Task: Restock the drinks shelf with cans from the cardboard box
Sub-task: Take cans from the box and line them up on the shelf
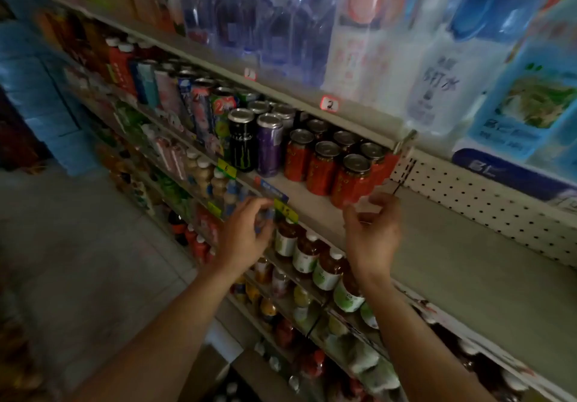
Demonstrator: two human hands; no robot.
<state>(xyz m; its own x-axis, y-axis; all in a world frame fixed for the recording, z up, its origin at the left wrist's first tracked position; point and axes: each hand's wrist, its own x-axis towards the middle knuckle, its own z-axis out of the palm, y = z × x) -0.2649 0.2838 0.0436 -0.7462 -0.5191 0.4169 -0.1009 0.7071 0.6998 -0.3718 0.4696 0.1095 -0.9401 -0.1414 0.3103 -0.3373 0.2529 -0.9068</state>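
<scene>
Both hands are up at the drinks shelf (pixel 452 245), and neither one carries a can. The left hand (pixel 246 229) hangs just off the shelf's front edge, fingers loosely curled, right by the yellow price tag (pixel 285 211); it is blurred, and whether the fingertips touch the tag or the edge, I cannot tell. The right hand (pixel 373 233) is raised just in front of the nearest red can, fingers loosely bent, nothing in its grip. The red cans (pixel 324 164) stand upright in a tight cluster toward the back of the shelf. Left of them a purple can (pixel 270 148) and a black can (pixel 242 140) stand side by side, with more cans and bottles running on down the row. To the right of the red cans the shelf board is bare, backed by white pegboard (pixel 487 201). On the shelf below, a row of brown bottles with green labels (pixel 324 269). The cardboard box is not in view
</scene>
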